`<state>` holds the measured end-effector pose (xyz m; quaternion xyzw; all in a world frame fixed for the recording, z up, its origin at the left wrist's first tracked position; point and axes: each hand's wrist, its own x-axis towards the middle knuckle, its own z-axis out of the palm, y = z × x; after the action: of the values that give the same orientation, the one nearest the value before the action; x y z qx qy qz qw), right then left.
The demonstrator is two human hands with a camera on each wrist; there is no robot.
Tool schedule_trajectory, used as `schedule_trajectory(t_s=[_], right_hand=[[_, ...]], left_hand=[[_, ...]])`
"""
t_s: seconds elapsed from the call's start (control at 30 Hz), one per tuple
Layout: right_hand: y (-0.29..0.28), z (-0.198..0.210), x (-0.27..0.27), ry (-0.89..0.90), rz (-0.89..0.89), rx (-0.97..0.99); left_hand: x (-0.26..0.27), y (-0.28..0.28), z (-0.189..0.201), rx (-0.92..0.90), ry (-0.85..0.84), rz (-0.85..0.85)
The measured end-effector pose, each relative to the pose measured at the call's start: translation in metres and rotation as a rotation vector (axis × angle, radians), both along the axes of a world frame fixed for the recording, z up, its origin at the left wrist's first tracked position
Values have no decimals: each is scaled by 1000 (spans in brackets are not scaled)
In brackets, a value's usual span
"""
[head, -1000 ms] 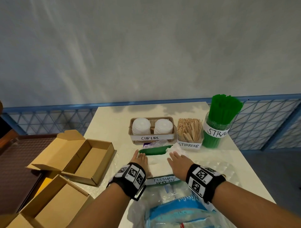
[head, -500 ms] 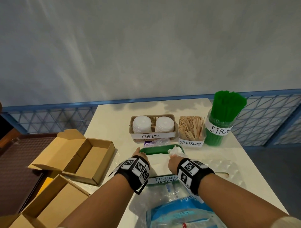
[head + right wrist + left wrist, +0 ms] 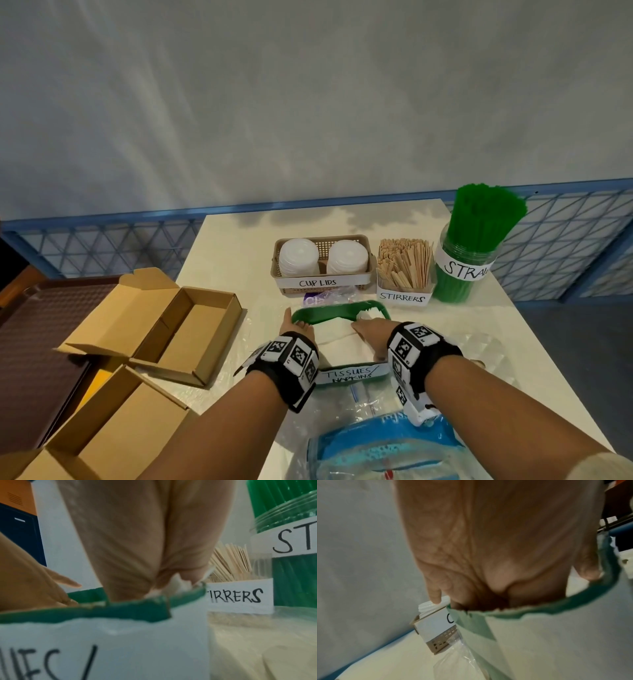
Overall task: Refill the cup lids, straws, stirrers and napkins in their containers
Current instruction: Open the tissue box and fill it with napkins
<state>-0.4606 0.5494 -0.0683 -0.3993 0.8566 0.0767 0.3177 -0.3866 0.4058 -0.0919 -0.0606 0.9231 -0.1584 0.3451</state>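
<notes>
Green plastic rims the napkin tray (image 3: 342,310), which sits dead ahead of me at twelve o'clock, its long axis running from nine to three across the table (image 3: 239,246), with the "TISSUES/NAPKINS" label (image 3: 351,374) on its near wall. Both my hands are already inside it, so neither has to travel; the white napkins (image 3: 339,342) lie flat between them and the coming move, as I judge it, is to square that stack down against the far rim.

My left hand (image 3: 296,329) is at the tray's nine o'clock end. From the left wrist view, my fingers (image 3: 518,591) run down past the green rim into the tray and the thumb (image 3: 587,566) rests at the rim; they look fairly straight, pressing rather than gripping, though the tips are hidden.

My right hand (image 3: 371,330) is at the three o'clock end, reaching toward the far right corner, where a crumpled bit of napkin (image 3: 370,311) sticks up. The right wrist view shows white paper bunched against my fingers (image 3: 180,566), but I cannot tell whether they pinch it or only push on it.

Beyond the tray, from eleven to one, stand the cup lids basket (image 3: 322,263), the stirrers box (image 3: 404,274) and the straws jar (image 3: 469,260), all looking well stocked. A blue-and-clear napkin pack (image 3: 383,448) lies at six o'clock, just below my wrists.
</notes>
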Motion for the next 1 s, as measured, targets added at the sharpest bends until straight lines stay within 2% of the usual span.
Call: schedule_trajectory(t_s=[0.1, 0.17, 0.27, 0.33, 0.37, 0.4, 0.5, 0.6, 0.67, 0.87, 0.97, 1.0], right_hand=[[2, 3, 3, -10, 13, -68], [8, 7, 6, -22, -29, -301], [25, 19, 6, -6, -256, -785], [47, 25, -2, 81, -410, -932], [60, 25, -8, 132, -448, -898], [75, 21, -16, 167, -459, -772], [111, 1, -26, 158, -343, -205], [131, -20, -18, 68, -271, 29], [137, -33, -16, 51, -278, 49], [139, -35, -13, 30, -268, -9], [136, -34, -16, 13, -331, -59], [135, -32, -16, 16, -364, -83]], left_hand=[[4, -2, 9, 1, 3, -8], [9, -2, 18, 26, 33, -15], [13, -1, 24, 80, 138, 2], [15, 2, 24, 104, 218, 40], [16, 5, 26, 108, 263, 57], [16, 9, 26, 112, 321, 57], [14, 28, 24, 193, 462, 65], [13, 46, 17, 259, 471, 78], [13, 51, 11, 267, 472, 107], [15, 53, 10, 280, 573, 263], [16, 52, 18, 284, 593, 331], [18, 54, 23, 291, 653, 310]])
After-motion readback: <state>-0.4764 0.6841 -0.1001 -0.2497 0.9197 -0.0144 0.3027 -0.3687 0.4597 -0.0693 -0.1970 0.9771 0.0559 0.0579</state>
